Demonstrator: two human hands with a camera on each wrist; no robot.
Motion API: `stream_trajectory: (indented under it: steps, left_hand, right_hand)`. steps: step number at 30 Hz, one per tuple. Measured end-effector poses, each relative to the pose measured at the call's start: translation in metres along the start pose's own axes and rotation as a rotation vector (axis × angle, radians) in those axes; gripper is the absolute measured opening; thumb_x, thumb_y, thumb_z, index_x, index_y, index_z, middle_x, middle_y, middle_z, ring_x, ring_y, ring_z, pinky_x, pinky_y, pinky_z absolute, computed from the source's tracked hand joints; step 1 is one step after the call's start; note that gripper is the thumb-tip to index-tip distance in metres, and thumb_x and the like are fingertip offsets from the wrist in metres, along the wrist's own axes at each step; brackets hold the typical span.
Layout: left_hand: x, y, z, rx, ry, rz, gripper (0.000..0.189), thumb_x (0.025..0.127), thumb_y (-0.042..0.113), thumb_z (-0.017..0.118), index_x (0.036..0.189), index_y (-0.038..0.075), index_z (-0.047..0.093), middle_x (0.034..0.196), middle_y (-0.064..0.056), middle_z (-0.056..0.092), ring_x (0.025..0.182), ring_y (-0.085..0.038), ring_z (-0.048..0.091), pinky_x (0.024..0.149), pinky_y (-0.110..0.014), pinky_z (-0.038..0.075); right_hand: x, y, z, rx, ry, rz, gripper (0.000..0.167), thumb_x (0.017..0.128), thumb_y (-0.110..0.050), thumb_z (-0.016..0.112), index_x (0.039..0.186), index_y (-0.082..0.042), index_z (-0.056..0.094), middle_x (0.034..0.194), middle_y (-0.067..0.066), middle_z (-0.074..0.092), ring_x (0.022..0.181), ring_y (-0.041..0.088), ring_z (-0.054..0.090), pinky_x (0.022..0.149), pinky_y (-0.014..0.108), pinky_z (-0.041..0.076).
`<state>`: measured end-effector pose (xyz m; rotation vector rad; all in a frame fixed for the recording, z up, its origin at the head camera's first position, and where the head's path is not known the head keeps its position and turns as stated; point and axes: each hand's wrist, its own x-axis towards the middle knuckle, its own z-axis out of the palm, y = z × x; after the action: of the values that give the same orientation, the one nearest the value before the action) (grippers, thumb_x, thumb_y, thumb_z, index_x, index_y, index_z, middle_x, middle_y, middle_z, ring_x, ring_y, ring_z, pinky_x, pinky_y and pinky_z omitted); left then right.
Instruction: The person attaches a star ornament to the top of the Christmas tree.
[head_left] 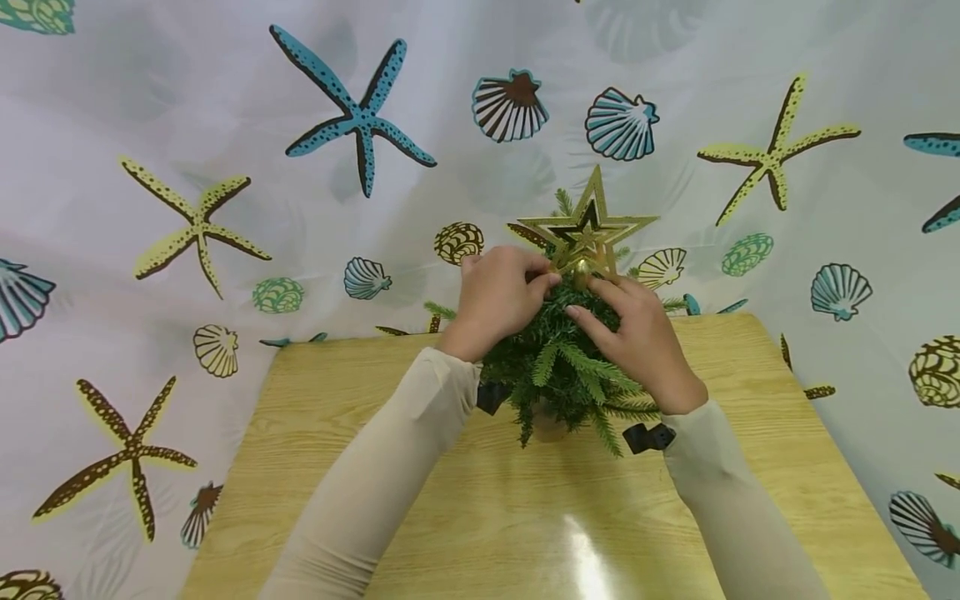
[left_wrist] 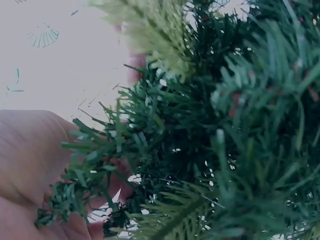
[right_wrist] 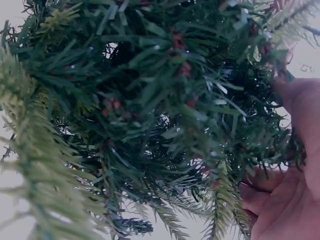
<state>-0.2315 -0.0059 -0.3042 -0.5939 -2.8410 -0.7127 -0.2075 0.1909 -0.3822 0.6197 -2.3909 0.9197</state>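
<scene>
A gold star tree topper (head_left: 589, 218) with nested star outlines stands on top of a small green artificial Christmas tree (head_left: 570, 367). My left hand (head_left: 501, 296) reaches in from the left, its thumb and index finger pinching at the star's lower left point. On the other side my right hand (head_left: 641, 333) has its index finger extended to the star's rounded gold base (head_left: 582, 271), with the thumb apart over the needles. In the left wrist view, dark branches (left_wrist: 175, 130) cover most of the fingers. Foliage (right_wrist: 160, 110) likewise hides the right fingertips in the right wrist view.
The tree stands near the far edge of a light wooden table (head_left: 450, 517). Behind it hangs a white cloth (head_left: 420, 50) printed with starfish and shells, also along both sides. Small black devices (head_left: 647, 438) sit at the wrists under beige sleeves (head_left: 390, 467).
</scene>
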Motion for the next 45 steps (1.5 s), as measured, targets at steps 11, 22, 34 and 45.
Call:
stream_trajectory:
  steps: [11, 22, 34, 45]
  left_hand:
    - [-0.002, -0.002, 0.005, -0.012, 0.019, 0.004, 0.019, 0.102, 0.030, 0.069, 0.098, 0.019, 0.084, 0.104, 0.002, 0.076, 0.098, -0.019, 0.066, 0.104, -0.053, 0.035]
    - [-0.002, -0.007, 0.008, -0.003, -0.022, -0.009, 0.018, 0.103, 0.030, 0.068, 0.106, 0.021, 0.083, 0.109, 0.003, 0.077, 0.103, -0.019, 0.067, 0.111, -0.056, 0.029]
    - [-0.005, -0.008, 0.004, -0.078, -0.002, 0.004, 0.015, 0.100, 0.032, 0.072, 0.098, 0.019, 0.079, 0.089, 0.005, 0.073, 0.082, -0.015, 0.064, 0.102, -0.057, 0.036]
    - [-0.002, -0.011, 0.003, -0.128, -0.018, -0.019, 0.012, 0.099, 0.030, 0.074, 0.099, 0.019, 0.079, 0.096, 0.005, 0.074, 0.090, -0.016, 0.065, 0.103, -0.052, 0.041]
  right_hand:
    - [0.003, -0.001, -0.001, 0.050, -0.014, 0.042, 0.045, 0.098, -0.027, 0.075, 0.132, 0.001, 0.068, 0.142, 0.022, 0.054, 0.126, 0.040, 0.055, 0.100, 0.059, 0.047]
    - [0.004, -0.005, -0.001, 0.024, -0.056, 0.043, 0.043, 0.100, -0.030, 0.073, 0.130, 0.001, 0.070, 0.147, 0.024, 0.051, 0.124, 0.042, 0.057, 0.099, 0.060, 0.048]
    - [0.007, -0.010, -0.016, 0.041, -0.151, 0.101, 0.047, 0.104, -0.030, 0.066, 0.138, 0.002, 0.063, 0.156, 0.028, 0.041, 0.142, 0.047, 0.041, 0.110, 0.063, 0.038]
    - [-0.001, -0.015, -0.023, 0.063, 0.031, -0.005, 0.024, 0.102, -0.014, 0.068, 0.112, 0.006, 0.077, 0.148, 0.025, 0.053, 0.133, 0.043, 0.054, 0.105, 0.062, 0.044]
